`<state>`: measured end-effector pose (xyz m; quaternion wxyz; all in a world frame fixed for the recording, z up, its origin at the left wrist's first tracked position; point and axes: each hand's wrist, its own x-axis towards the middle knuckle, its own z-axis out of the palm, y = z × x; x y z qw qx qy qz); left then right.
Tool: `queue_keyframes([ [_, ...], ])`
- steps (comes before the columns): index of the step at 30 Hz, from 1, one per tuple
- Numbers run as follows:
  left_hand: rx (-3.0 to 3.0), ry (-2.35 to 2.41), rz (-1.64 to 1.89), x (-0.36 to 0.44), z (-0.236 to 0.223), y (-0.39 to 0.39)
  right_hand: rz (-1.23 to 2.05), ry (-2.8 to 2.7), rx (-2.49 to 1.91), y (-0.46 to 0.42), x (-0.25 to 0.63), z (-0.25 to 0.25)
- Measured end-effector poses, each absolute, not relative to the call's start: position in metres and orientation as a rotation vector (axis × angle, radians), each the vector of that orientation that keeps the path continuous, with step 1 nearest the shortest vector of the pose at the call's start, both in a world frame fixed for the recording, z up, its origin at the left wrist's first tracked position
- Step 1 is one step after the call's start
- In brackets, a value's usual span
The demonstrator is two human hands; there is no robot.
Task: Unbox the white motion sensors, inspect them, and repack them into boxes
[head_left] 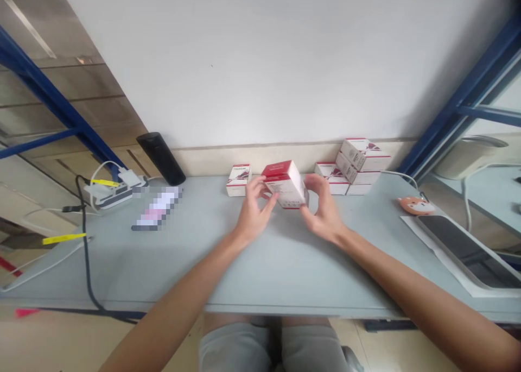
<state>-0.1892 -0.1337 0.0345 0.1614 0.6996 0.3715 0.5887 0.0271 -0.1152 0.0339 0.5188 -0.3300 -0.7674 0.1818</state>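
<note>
Between my two hands a red and white carton (285, 190) is held tilted, just above the table, its red face turned up. My left hand (255, 206) grips its left side, thumb on the printed white face. On the opposite side, my right hand (323, 206) closes round the carton's right edge; part of its fingers is hidden behind the box. Left of the held carton stands a similar small box (238, 181) near the wall. To the right, several more boxes of the same kind are stacked (362, 163), with another box (336, 177) beside them.
The grey table (260, 277) stands against a white wall. At left are a black cylinder (163, 157), a blurred-out phone (158, 209), a power strip (118, 190) and a dark cable (85, 252). An orange pouch (415, 205) and a dark tablet-like slab (472, 247) lie at right.
</note>
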Motion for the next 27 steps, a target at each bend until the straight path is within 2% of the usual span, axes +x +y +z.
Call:
queue_keyframes([
  [5, 2.483, 1.128, 1.516, -0.196, 0.042, -0.139, 0.658, -1.951, -0.806, -0.115, 0.027, 0.028],
  [10, 2.666, 1.111, 1.436, -0.192, 0.05, -0.146, 0.719, -1.825, -0.798, -0.114, 0.026, 0.03],
  [19, 2.549, 1.203, 1.565, -0.187, 0.047, -0.147, 0.692, -1.685, -0.805, -0.118, 0.028, 0.043],
  [27, 2.464, 1.031, 1.389, -0.188, 0.049, -0.153, 0.702, -1.669, -0.692, -0.118, 0.028, 0.039],
])
